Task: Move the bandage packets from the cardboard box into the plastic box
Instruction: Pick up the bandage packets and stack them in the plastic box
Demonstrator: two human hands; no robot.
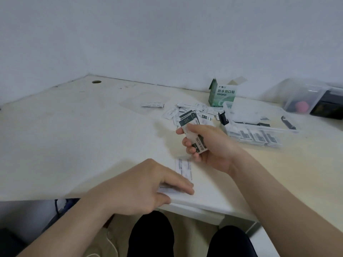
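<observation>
My right hand (209, 143) grips a stack of white and dark green bandage packets (193, 128) above the table. My left hand (148, 186) lies near the table's front edge, fingertips on a white packet (168, 190). Another packet (183, 167) lies flat between my hands. A loose heap of packets (187, 111) is spread before the open green cardboard box (221, 95), and a single packet (152, 104) lies apart to the left. The clear plastic box (259, 125), to the right, holds several packets.
A clear lidded container (304, 98) with a pink ball inside and a black object (330, 108) stand at the far right. A cable hole (96, 82) sits in the table's back left corner. My knees show below the front edge of the white table (74, 136).
</observation>
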